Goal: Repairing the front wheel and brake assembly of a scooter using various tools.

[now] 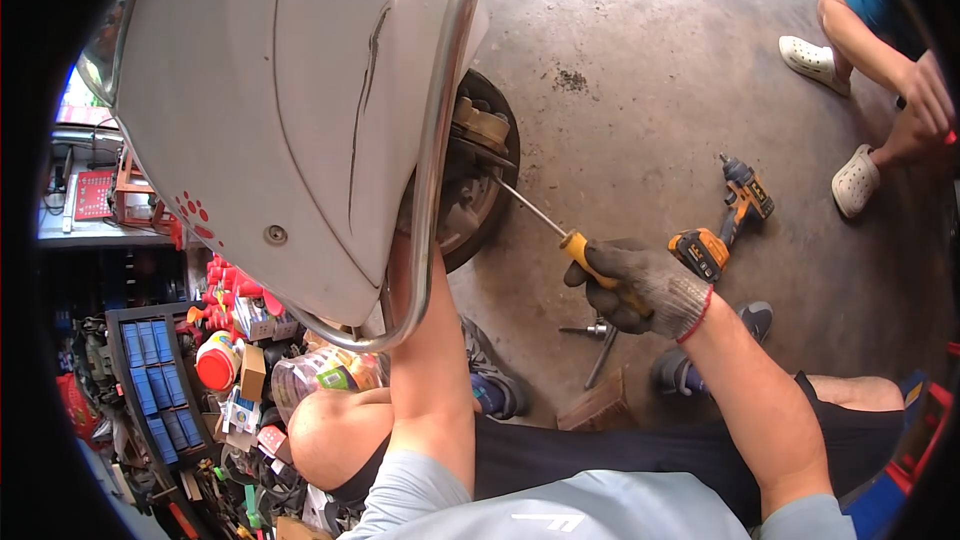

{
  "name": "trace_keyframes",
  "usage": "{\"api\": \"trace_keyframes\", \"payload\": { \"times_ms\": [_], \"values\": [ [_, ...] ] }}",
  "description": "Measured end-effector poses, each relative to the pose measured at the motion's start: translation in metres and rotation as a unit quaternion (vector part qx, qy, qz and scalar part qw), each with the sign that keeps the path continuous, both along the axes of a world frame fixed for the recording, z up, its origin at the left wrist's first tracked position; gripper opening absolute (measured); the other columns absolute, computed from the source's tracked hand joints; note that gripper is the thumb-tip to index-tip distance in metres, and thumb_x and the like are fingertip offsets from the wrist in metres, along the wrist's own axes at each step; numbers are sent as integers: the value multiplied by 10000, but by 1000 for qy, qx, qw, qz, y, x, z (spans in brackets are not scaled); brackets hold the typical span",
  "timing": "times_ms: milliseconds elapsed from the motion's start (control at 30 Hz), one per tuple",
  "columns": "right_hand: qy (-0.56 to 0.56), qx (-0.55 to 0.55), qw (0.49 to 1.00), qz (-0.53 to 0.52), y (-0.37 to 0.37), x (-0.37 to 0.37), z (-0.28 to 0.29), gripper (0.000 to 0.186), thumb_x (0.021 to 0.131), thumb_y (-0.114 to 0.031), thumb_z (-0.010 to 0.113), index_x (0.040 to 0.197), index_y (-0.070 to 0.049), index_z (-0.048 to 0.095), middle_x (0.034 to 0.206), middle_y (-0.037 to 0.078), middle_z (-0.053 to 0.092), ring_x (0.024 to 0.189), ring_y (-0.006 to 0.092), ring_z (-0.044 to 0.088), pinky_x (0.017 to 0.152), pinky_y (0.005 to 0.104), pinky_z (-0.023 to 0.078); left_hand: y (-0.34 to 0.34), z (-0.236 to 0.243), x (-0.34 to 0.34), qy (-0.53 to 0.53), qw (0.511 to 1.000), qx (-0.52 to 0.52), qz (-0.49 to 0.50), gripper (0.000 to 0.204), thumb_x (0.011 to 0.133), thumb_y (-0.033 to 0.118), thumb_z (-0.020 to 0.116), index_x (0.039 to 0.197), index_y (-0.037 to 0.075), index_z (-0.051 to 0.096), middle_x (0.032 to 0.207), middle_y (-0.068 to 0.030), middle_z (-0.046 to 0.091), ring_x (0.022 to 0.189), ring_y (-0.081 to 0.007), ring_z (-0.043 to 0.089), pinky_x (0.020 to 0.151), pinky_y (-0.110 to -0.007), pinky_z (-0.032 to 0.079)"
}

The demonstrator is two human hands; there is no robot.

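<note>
A work glove covers my right hand, which is closed around the yellow handle of a screwdriver. The long metal shank slants up and left, its tip at the parts beside the small black wheel of a grey-white scooter. My left forearm reaches up behind the scooter's body panel and its bent metal guard bar. The panel and bar hide my left hand, so its fingers do not show. A dark scratch runs down the panel.
On the concrete floor lie an orange-black cordless impact driver, a ratchet-like metal tool and a brick-like block. Another person in pale clogs squats at the upper right. Blue parts bins and clutter crowd the left.
</note>
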State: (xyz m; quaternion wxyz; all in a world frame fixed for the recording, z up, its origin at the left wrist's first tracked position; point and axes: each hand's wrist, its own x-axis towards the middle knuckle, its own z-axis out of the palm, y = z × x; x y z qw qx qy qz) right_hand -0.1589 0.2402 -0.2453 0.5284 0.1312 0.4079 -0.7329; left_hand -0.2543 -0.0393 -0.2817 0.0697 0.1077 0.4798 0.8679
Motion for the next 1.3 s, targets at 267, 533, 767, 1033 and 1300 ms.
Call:
{"api": "trace_keyframes", "payload": {
  "times_ms": [267,533,767,1033,1300],
  "values": [
    [8,6,1000,26,8,-8,8,394,1018,-452,532,1047,-72,635,641,-36,539,440,67,442,416,232,360,17,5,3,-48,995,83,23,474,938,122,651,1369,-6,503,894,-42,482,779,-177,481,729,-320,454],
    [-6,-4,1000,21,1,-9,1,399,1037,-437,489,1062,-65,633,619,-23,525,426,62,421,368,215,311,14,22,13,-68,979,-158,106,444,874,58,706,1270,67,507,987,-49,619,791,-265,719,716,-381,586],
    [-10,2,1000,17,0,-9,1,411,1036,-448,488,1064,-63,632,612,-26,522,413,60,413,374,213,315,3,16,4,-58,983,-155,83,420,886,85,701,1265,62,522,977,-41,623,797,-244,711,727,-371,582],
    [-47,-8,999,9,1,-14,-8,422,1009,-461,547,1026,-49,642,622,-35,520,423,72,421,403,243,372,-21,-2,-11,-46,953,-285,94,499,891,107,717,1326,49,482,1047,-54,639,815,-165,664,693,-322,559],
    [-39,6,999,-26,-10,-5,-18,400,1010,-451,546,1070,-65,630,593,-13,518,412,69,420,372,228,329,-18,-11,-13,-81,943,-301,117,539,887,120,735,1350,133,459,1055,-48,633,752,-165,660,644,-310,555]
  ]
}}
